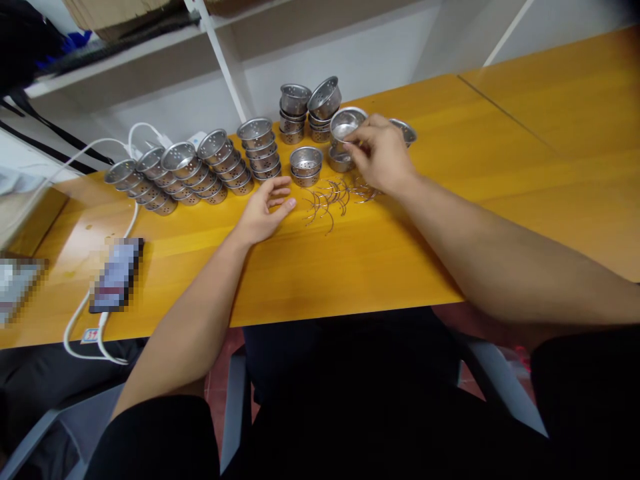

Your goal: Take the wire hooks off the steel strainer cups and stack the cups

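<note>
My right hand point(381, 150) pinches the rim of a perforated metal cup point(345, 123), which is above another cup point(341, 160). Whether the two touch I cannot tell. Fingers apart, my left hand point(267, 210) rests on the table and holds nothing. Just beyond its fingertips stands a short stack of cups point(306, 163). Between my hands lies a loose heap of thin curved wires point(327, 199). Part of one more cup point(404, 131) shows behind my right hand.
Several leaning stacks of perforated cups point(183, 163) line the table's left side, with an upright stack point(259, 150) beside them. More stacked cups point(295, 100) stand against the wall. A phone point(117, 275) with a white cable point(75, 327) lies at the left.
</note>
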Available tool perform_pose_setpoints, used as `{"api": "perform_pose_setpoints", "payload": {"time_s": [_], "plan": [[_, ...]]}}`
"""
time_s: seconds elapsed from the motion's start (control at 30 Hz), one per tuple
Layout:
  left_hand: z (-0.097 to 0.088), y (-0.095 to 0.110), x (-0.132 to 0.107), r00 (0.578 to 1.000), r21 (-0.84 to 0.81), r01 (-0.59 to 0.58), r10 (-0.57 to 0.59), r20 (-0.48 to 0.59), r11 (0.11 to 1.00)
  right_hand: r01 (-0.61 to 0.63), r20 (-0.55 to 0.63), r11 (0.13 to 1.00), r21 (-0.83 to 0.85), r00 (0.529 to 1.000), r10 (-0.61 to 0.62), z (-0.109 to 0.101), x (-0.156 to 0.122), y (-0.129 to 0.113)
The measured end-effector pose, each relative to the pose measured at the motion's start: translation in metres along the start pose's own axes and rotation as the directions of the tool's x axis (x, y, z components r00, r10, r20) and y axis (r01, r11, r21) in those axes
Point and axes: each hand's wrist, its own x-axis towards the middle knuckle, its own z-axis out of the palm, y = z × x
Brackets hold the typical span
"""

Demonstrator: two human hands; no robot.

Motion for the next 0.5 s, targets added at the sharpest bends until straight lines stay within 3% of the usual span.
{"api": "perform_pose_setpoints", "payload": {"time_s": [0.13,0.27,0.37,0.5], "plan": [[0.003,0.001,-0.001,0.993,0.046,-0.119,0.120,-0.016,0.992,0.119,-0.072,0.966,0.229,0.992,-0.105,0.001,-0.013,-0.043],[0.011,0.001,0.000,0.984,0.009,-0.179,0.179,-0.003,0.984,0.174,0.039,0.871,0.460,0.976,-0.215,0.024,-0.034,-0.081],[0.012,0.007,-0.001,0.991,-0.048,-0.135,0.135,-0.002,0.990,0.140,0.152,0.856,0.497,0.958,-0.245,0.035,-0.044,-0.091],[0.002,0.013,0.000,0.996,-0.108,-0.085,0.084,-0.017,0.991,0.135,0.257,0.890,0.436,0.929,-0.267,0.030,-0.047,-0.088]]}}
